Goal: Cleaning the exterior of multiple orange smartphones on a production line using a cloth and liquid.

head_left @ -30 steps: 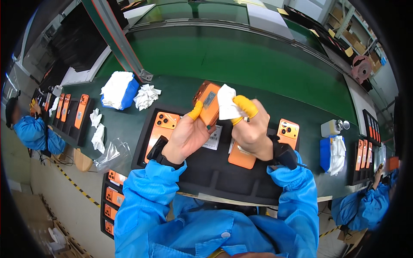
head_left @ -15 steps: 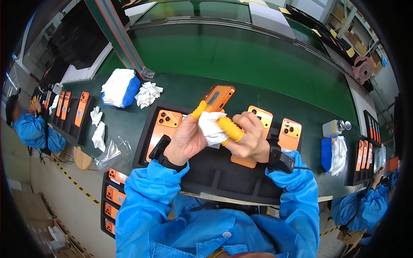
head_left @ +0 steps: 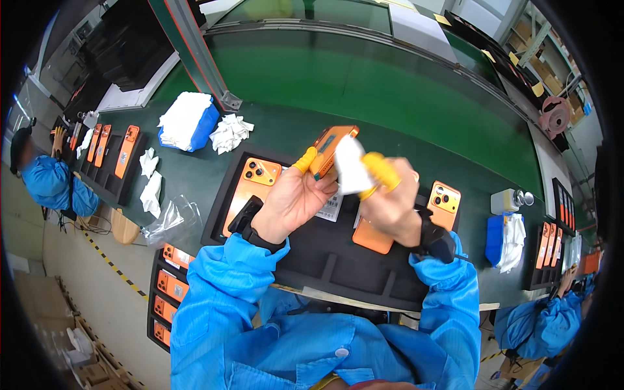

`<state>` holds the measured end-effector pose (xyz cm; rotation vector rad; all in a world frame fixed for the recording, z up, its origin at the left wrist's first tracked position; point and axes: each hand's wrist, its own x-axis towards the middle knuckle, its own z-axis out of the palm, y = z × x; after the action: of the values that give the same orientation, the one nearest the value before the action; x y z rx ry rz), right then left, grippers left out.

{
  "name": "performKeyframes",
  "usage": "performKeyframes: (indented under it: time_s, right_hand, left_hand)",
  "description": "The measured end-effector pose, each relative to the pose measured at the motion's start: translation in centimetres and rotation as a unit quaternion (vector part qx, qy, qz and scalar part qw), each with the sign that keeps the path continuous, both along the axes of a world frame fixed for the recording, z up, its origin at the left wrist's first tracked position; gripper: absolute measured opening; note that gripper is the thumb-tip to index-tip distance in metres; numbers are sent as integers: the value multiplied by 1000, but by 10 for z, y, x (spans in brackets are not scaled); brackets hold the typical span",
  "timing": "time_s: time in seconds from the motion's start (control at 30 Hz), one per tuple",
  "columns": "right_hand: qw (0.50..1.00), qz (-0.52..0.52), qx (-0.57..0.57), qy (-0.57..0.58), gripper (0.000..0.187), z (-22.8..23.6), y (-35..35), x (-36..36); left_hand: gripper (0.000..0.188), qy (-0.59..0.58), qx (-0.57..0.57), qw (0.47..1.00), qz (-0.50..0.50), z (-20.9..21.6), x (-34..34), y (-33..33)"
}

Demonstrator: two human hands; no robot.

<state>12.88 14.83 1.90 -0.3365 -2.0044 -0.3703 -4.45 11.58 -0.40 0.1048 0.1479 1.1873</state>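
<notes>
My left hand (head_left: 296, 201), with a yellow finger cot on its thumb, is closed around an orange smartphone (head_left: 330, 151) held tilted above the tray. My right hand (head_left: 395, 207), slightly blurred, pinches a folded white cloth (head_left: 351, 168) in fingers wearing yellow cots. The cloth is beside the phone's right edge; whether it touches cannot be made out. Below lies a black foam tray (head_left: 305, 263). In it are orange phones: one at the left (head_left: 242, 195), another partly under my right hand (head_left: 373, 238), a third at the right (head_left: 444, 203).
A blue bin (head_left: 207, 125) of white cloths stands back left beside crumpled cloths (head_left: 231, 133). Another blue bin (head_left: 494, 240) and a metal-capped bottle (head_left: 504, 201) are at the right. More phone trays (head_left: 117, 182) flank mine. Co-workers in blue sit at both sides (head_left: 55, 185).
My right hand has swung the cloth up and right, uncovering more of the held phone. The phone has turned in my left hand and stands steeper.
</notes>
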Motion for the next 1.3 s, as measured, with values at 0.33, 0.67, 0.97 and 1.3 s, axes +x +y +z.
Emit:
performKeyframes:
  time_s: [0.33,0.67,0.97,1.3]
  right_hand:
    - [993,-117,-15,-3,23,4,19,18]
    - [987,-80,-129,54,27,-13,28,9]
    - [975,87,-196,-63,14,-37,-10,-9]
    - [932,216,-207,-202,11,-50,-47,-20]
  left_hand:
    - [31,398,73,904,138,13,-22,2]
    - [47,867,120,468,124,7,-8,-15]
    - [31,928,135,181,296,-14,-62,-90]
    - [60,969,-86,160,167,-40,-73,-132]
